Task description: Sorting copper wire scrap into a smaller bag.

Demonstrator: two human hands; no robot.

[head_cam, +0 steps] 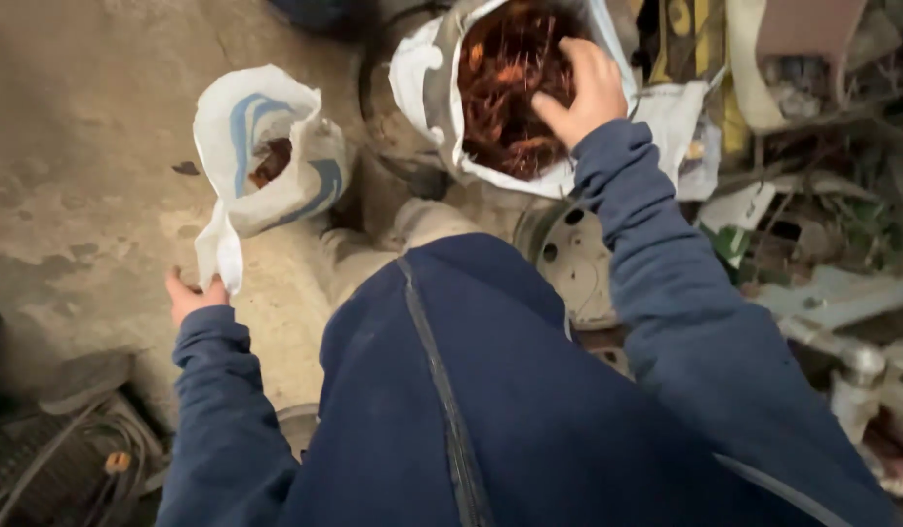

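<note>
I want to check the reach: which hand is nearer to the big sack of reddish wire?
Right. The right hand reaches into the big sack; the left hand holds the small bag away from it.

The small sack (pixel 266 146) at the far left is white with curved stripes of light and darker blue, and the bit of stuff showing in its mouth is rusty brown. The large sack (pixel 441 88), far and right of it, is white outside with a greyish turned-down rim, and the tangle of wire (pixel 505 88) filling it is coppery red-orange with darker brown patches. The sleeves (pixel 666 283) and jacket are dark navy blue, with a grey zip line down the middle. The floor (pixel 71 146) at the left is dull tan-grey, blotched with darker stains. The round metal disc (pixel 573 263) near the right arm is pale dusty grey with black holes
</note>
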